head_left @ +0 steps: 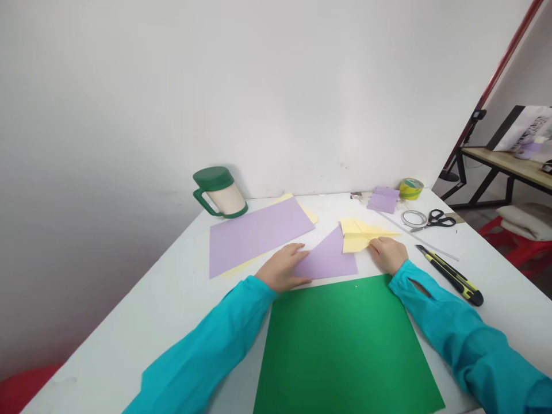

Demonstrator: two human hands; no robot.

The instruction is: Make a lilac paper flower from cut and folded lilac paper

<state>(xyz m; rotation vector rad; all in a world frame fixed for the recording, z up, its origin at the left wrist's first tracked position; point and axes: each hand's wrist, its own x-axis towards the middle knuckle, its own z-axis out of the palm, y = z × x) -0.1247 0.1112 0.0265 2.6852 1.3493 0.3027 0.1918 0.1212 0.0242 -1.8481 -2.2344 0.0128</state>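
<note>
While wide open, left hand on purple paper, right hand in pinch grip on yellow paper plane.

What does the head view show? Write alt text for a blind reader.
A person's right hand pinches a yellow paper plane; the left hand touches a slant-edged purple sheet. Nearest on the white table lies a green sheet.

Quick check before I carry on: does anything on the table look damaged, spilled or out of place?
One thing: dark, patchy marks on the white table near its back edge, left of the small purple sheet, break its plain surface. Stain or damage, I cannot tell. The folded yellow paper in the right hand shows nothing odd.
</note>
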